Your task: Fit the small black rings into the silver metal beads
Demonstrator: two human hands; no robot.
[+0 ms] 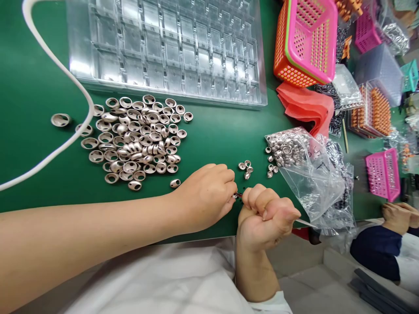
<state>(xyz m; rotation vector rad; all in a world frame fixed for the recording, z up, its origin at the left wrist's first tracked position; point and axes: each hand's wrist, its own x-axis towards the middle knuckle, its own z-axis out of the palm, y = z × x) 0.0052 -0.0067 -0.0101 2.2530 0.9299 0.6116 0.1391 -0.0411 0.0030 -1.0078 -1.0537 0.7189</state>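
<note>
My left hand (209, 196) is closed just above the green table's front edge, its fingertips pinching a small silver metal piece (235, 196). Against it, my right hand (266, 213) is wrapped in a fist round a thin, pale rod-like tool (306, 223); the tool's tip meets the metal piece, and its middle is hidden in my fingers. One oval metal ring (175, 183) lies beside my left wrist. Left of that spreads a big heap of similar rings (134, 139). Several smaller metal rings (247, 166) lie just beyond my fingertips.
A clear compartment tray (183, 93) stands behind the heap. A white cable (78, 85) crosses the left side. A plastic bag of small rings (288, 148), red cloth (307, 102) and stacked baskets (307, 78) stand right. Another person's hands (397, 218) are at far right.
</note>
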